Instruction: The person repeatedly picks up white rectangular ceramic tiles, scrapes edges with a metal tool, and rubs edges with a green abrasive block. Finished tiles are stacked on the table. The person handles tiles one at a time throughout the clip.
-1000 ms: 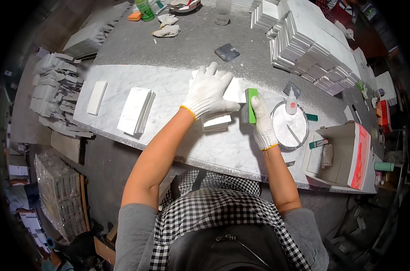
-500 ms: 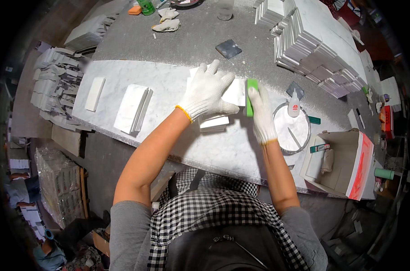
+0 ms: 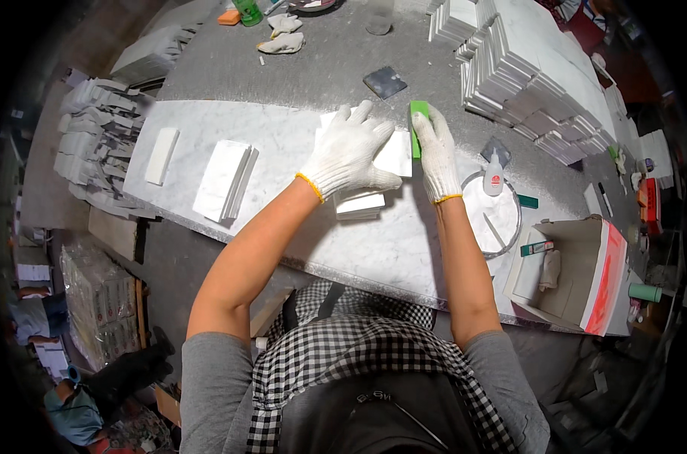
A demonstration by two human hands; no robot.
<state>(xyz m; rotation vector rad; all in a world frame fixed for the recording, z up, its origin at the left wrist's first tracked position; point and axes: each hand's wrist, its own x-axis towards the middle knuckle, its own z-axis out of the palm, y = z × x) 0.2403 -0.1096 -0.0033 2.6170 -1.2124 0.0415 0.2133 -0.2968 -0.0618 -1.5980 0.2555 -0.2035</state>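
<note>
Apparently you're at edge-rubbing — right hand (image 3: 438,149) gripping green block (image 3: 416,147), white tiles (image 3: 397,156) beneath left hand (image 3: 349,153), fingers spread — next stroke wants steadiness.

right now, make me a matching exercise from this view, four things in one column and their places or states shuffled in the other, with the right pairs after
Things
1. left hand
2. right hand
3. orange block
4. cardboard box

Places or states
A. beside a green bottle
B. fingers spread, over white tiles
C. right of the round dish, with a red band on one side
D. holding a green block

Right pairs
1-B
2-D
3-A
4-C
</note>
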